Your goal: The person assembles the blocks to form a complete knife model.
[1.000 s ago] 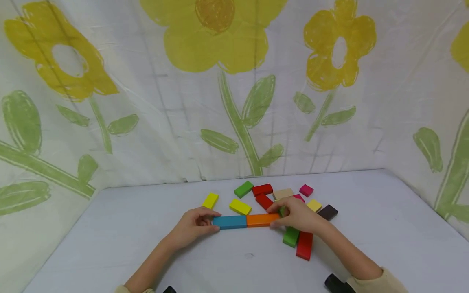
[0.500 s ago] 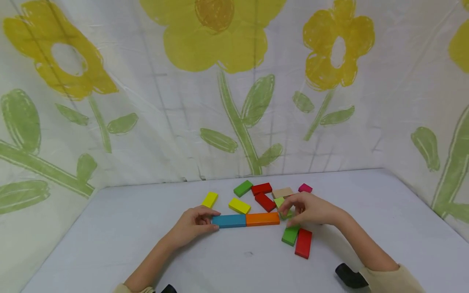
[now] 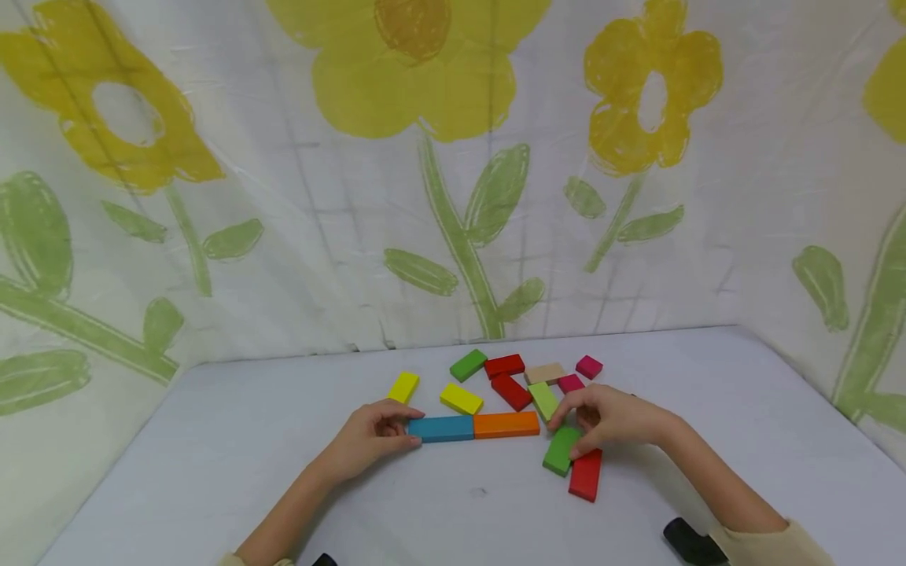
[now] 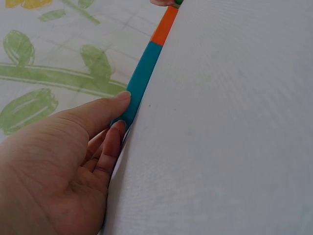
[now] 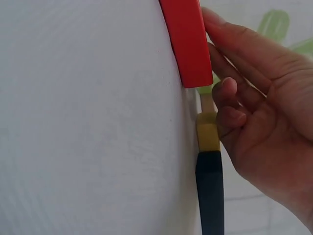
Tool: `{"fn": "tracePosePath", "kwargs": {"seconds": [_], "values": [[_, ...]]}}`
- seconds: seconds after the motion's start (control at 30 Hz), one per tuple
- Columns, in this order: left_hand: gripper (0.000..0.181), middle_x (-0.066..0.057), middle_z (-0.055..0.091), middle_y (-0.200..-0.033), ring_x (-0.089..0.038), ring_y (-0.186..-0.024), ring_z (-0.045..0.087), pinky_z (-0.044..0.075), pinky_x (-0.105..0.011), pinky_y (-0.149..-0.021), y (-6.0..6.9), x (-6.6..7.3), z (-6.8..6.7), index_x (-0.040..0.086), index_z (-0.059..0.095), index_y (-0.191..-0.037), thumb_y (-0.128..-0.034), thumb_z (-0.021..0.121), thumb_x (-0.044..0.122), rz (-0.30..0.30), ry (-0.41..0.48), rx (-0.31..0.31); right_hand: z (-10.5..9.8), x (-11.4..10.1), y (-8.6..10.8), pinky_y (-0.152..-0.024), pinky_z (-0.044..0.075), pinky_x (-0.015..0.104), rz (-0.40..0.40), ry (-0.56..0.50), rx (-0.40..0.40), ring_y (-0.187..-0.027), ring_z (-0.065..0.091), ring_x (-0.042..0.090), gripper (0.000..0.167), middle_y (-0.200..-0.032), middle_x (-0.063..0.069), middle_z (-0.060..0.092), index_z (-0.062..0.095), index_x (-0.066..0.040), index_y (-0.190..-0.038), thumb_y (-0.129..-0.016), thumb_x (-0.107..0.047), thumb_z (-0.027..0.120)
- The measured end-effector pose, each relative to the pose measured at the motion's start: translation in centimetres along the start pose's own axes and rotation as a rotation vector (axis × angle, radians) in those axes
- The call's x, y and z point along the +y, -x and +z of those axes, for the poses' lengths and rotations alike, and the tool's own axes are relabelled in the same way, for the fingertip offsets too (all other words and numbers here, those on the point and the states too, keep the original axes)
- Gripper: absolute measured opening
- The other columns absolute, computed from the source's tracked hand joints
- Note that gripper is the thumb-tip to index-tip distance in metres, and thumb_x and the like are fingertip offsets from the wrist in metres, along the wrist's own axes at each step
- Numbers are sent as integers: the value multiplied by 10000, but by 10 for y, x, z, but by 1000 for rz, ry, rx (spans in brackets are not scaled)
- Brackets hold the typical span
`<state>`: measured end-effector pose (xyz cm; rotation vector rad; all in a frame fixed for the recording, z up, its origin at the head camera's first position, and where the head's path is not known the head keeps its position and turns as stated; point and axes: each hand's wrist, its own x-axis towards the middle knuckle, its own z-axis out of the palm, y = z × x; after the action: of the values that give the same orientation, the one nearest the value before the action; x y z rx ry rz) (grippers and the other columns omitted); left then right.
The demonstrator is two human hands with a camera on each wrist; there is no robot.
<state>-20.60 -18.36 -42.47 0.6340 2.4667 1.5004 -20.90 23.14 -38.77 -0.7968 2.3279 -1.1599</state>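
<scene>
In the head view, a blue block and an orange block lie end to end in a row on the white table. My left hand pinches the blue block's left end, thumb and fingertips on opposite long sides, as the left wrist view shows. To the right, my right hand holds a green block, index finger at its far end and thumb along its right edge. A red block sits beside the thumb. The green block is out of sight in the right wrist view, behind the red block.
Behind the row lie yellow blocks, red blocks, another green block, a light green block, a beige block and pink blocks. A dark block and a yellow-brown block stand near the right hand.
My right hand has let go of the orange block's right end, moved right, then come down and toward me onto the green block. The left hand has stayed on the blue block.
</scene>
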Motion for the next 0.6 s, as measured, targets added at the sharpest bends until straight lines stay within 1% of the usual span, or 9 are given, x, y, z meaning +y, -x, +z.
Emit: {"fn": "tracePosePath", "kwargs": {"seconds": [0.07,0.27,0.5,0.6], "values": [[339,-69,643,-941,-96,-785,572,486,-177,-700,0,0,0,-10,749,-1231,-930,813,132,7,-1,3,1,1,0,-625,381,205,-4,6,16,-755,508,127,300,-871,42,598,768,-81,-1157,-876,-128,862],[332,-76,651,-941,-79,-778,580,500,-175,-704,1,0,2,-22,748,-1222,-924,813,112,33,5,3,4,3,4,-641,409,192,3,20,64,-783,520,120,323,-1003,7,663,753,-80,-1171,-879,-157,867],[333,-80,649,-937,-82,-772,575,493,-173,-696,1,-1,1,-25,746,-1224,-927,811,112,27,10,-1,4,3,7,-624,421,188,4,1,91,-752,529,112,302,-884,25,611,761,-54,-1163,-886,-133,853],[331,-78,648,-932,-82,-768,573,491,-173,-692,1,-1,1,-27,745,-1222,-928,809,112,25,8,-1,3,5,6,-620,428,190,-1,12,110,-738,533,116,289,-877,22,622,769,-53,-1147,-881,-127,856]]}}
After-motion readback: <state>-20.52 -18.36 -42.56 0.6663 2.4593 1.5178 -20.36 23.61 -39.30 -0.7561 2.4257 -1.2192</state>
